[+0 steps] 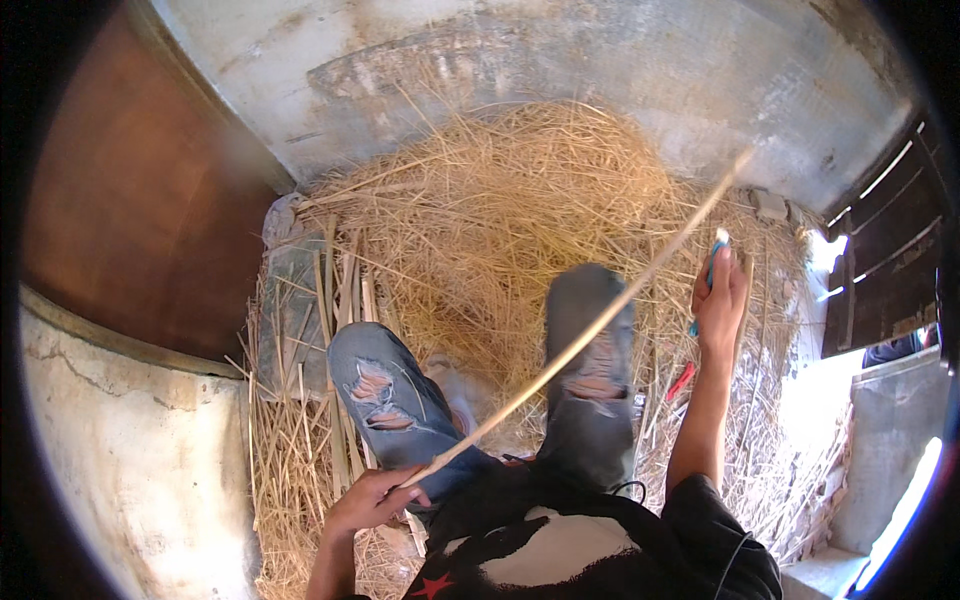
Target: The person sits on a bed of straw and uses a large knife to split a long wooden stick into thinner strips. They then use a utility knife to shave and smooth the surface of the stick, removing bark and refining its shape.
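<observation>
Cane [590,330], a long pale strip, runs slantwise across the lap from the left hand [372,498] up past the right knee toward the wall. That left hand is closed round its near end, close by the left thigh. The right hand [722,300] is raised beside the strip's far part, closed on a blue-handled tool [712,262]; whether the tool touches the strip I cannot tell. To work it well, I judge the near grip should stay firm and low so the strip stays taut, and the tool should travel away from the torn jeans [385,390]. Straw [510,200] lies heaped all around, with something red [681,380] in it beside the right leg.
</observation>
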Demonstrator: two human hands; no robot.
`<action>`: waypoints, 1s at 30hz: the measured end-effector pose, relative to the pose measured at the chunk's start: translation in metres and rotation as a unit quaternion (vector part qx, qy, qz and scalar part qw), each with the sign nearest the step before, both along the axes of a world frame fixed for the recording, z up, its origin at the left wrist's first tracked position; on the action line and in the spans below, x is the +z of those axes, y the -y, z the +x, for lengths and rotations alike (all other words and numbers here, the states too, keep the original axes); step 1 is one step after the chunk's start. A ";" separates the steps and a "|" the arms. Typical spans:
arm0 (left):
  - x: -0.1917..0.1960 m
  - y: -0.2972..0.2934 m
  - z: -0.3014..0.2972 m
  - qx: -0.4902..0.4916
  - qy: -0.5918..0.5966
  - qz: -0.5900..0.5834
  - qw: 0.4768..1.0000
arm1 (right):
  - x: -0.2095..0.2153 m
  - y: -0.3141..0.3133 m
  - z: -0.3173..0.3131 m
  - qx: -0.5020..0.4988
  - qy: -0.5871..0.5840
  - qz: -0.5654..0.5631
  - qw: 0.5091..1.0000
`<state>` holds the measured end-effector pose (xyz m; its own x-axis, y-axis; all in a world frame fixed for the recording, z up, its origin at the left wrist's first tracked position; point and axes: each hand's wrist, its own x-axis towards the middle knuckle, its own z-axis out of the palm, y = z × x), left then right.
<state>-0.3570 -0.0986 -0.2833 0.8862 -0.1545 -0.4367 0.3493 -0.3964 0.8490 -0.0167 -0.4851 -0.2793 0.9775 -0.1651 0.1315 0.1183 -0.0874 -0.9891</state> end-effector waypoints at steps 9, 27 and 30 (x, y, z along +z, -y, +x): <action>-0.013 -0.017 -0.038 -0.014 -0.045 0.056 0.997 | -0.037 0.028 -0.031 0.025 -0.051 -0.296 0.954; -0.023 -0.004 -0.044 0.031 -0.033 0.094 0.995 | -0.067 -0.023 -0.050 0.207 -0.102 -0.305 0.924; -0.014 0.012 -0.024 0.041 -0.059 0.085 0.994 | -0.072 -0.049 -0.095 0.281 0.031 -0.364 0.888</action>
<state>-0.3812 -0.1110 -0.2969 0.8339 0.0007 -0.5519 0.4791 -0.4975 0.7232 -0.1120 -0.4356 -0.3515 0.8661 0.4963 0.0595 0.3969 -0.6106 -0.6853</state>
